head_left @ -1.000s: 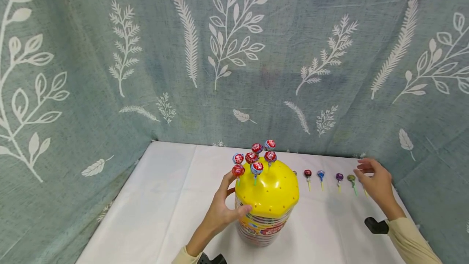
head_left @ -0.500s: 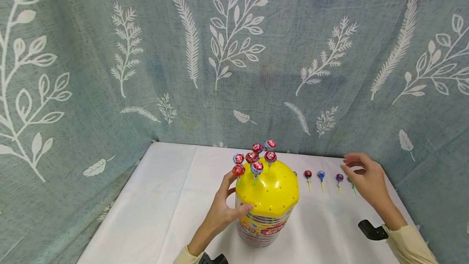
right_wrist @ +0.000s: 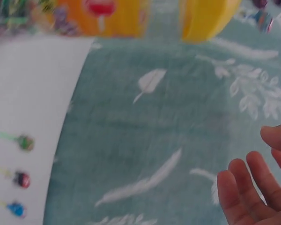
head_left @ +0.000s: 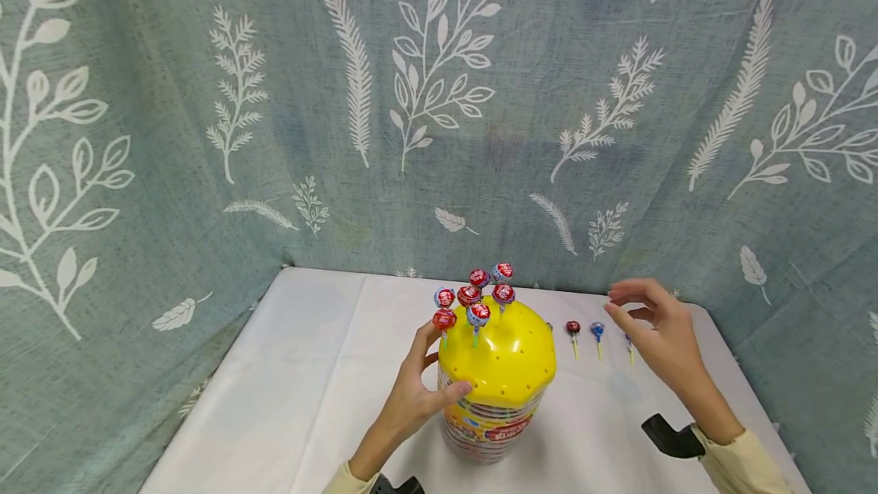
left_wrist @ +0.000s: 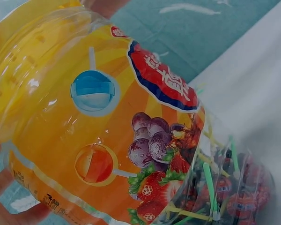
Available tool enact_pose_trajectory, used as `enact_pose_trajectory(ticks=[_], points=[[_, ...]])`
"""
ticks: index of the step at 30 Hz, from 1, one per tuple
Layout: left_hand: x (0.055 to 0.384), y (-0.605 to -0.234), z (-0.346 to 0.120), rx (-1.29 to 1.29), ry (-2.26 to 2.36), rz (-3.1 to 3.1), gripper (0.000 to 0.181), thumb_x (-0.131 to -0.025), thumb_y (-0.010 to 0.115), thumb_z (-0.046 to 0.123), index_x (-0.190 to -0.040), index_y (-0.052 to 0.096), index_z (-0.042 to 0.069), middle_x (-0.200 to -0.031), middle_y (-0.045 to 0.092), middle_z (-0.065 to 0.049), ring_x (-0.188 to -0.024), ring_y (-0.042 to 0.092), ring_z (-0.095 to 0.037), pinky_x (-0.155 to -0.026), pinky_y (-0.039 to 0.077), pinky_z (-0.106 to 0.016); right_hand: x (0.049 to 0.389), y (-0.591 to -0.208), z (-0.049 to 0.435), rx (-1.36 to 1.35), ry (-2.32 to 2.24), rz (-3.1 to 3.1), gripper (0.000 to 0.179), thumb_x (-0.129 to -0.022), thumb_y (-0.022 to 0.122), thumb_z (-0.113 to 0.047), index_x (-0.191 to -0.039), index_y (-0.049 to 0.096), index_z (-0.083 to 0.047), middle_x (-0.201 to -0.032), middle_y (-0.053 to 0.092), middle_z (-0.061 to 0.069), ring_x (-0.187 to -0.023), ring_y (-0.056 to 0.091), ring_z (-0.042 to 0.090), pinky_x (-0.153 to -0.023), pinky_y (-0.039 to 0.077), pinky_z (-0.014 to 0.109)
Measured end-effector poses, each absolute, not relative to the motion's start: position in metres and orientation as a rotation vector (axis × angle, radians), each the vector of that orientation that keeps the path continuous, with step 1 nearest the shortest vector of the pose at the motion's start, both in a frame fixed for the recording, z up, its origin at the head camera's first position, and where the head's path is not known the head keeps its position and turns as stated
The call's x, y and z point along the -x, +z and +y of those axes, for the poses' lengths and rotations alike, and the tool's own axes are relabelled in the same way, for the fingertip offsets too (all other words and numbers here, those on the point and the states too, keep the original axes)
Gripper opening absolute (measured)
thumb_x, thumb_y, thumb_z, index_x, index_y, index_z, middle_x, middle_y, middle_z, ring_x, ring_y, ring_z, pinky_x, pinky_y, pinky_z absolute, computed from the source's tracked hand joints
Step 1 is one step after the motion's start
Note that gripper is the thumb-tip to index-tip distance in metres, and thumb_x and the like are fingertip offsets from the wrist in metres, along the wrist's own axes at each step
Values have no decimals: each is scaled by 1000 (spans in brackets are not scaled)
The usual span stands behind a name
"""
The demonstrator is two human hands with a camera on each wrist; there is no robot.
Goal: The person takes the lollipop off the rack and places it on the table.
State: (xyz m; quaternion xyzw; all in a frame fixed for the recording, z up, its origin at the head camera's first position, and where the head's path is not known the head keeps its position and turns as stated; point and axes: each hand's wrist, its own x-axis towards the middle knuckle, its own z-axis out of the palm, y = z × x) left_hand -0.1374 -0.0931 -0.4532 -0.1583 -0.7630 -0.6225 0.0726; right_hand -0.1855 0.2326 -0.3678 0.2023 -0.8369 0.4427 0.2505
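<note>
Yellow lid edge (head_left: 504,396) touches left hand (head_left: 416,389); right hand (head_left: 658,334) hovers apart.

The left hand (head_left: 414,391) curves in a grip about midway between the left and right edges of the table (head_left: 322,326), left thumb (head_left: 458,395) stretched rightward, left forearm (head_left: 376,444) slanting. Near the far right corner, the right hand (head_left: 655,330) hovers, fingers (right_wrist: 234,192) gently bent, right thumb (right_wrist: 277,138) apart from them.

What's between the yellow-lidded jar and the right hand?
In the head view, between the jar and right hand lie a dark red lollipop, a blue lollipop, and a third lollipop partly covered by the hand; something peeks past the jar's edge.
</note>
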Motion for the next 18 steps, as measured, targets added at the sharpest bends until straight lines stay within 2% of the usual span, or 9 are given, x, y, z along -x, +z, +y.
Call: enact_pose_trajectory(ticks=[18], points=[[136, -453, -93, 477, -1886, -2291, 79, -79, 72, 35, -144, 28, 34, -148, 33, 4, -136, 29, -23, -102, 34, -52, 168, -346, 168, -821, 1505, -2132, 36, -77, 68, 14, -110, 61, -1, -100, 62, 12, -89, 61, 17, -73, 52, 20]])
